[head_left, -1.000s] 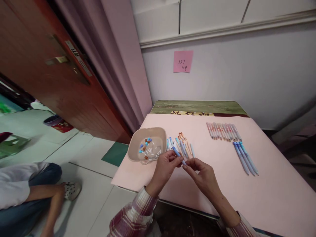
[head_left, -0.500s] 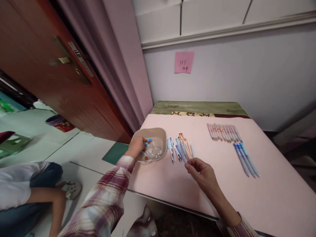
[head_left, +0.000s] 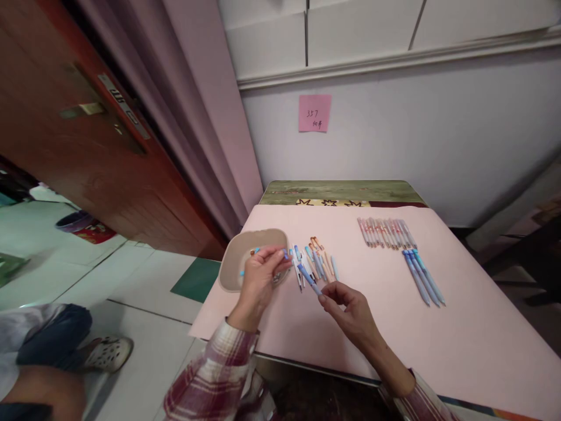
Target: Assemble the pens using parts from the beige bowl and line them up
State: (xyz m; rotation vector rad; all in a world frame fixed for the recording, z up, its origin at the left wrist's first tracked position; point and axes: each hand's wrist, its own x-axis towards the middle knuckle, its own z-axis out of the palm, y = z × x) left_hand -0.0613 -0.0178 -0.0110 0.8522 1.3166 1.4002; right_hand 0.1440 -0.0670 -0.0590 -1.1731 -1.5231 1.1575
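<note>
My left hand (head_left: 259,275) is over the right side of a beige plastic basin (head_left: 232,251), pinching a small blue pen part (head_left: 286,255) between thumb and fingertips. Small blue and brown pieces show in the basin; the hand hides much of the inside. My right hand (head_left: 348,304) grips a blue pen (head_left: 309,278), its darker end tilted up toward my left hand. Just beyond lie loose pen parts (head_left: 326,263) in white, blue and peach, partly overlapping. A gap separates the small blue part from the held pen.
Several clear pens with reddish marks (head_left: 385,233) lie in a row on the pink tabletop (head_left: 438,356). Three blue pens (head_left: 423,278) lie below them. A pink note (head_left: 314,113) is on the wall. At left, a person's leg and shoe (head_left: 109,352) are near the table.
My left hand has come up out of the basin and moved right, with a small blue part in its fingertips. The right hand still holds the blue pen. The camera view has shifted slightly.
</note>
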